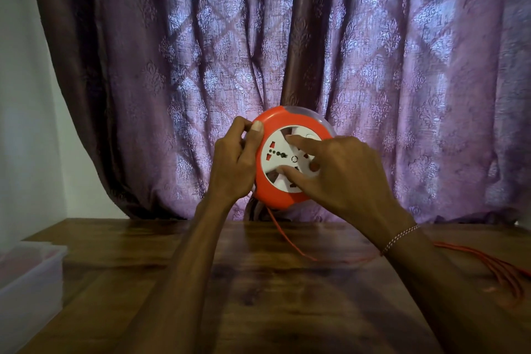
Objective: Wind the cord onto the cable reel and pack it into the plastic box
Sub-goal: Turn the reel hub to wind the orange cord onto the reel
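A round orange cable reel (275,123) with a white socket face is held upright above the wooden table (178,273). My left hand (234,164) grips its left rim, thumb on the orange edge. My right hand (342,175) lies over the white face, with the index finger and thumb set in its cut-outs. A thin orange cord (287,238) hangs from the reel's underside down to the table, runs right behind my right forearm, and ends in loose loops (494,267) at the right edge.
A clear plastic box (28,279) stands open at the table's left edge. A purple patterned curtain (287,52) hangs right behind the table, with a white wall to its left.
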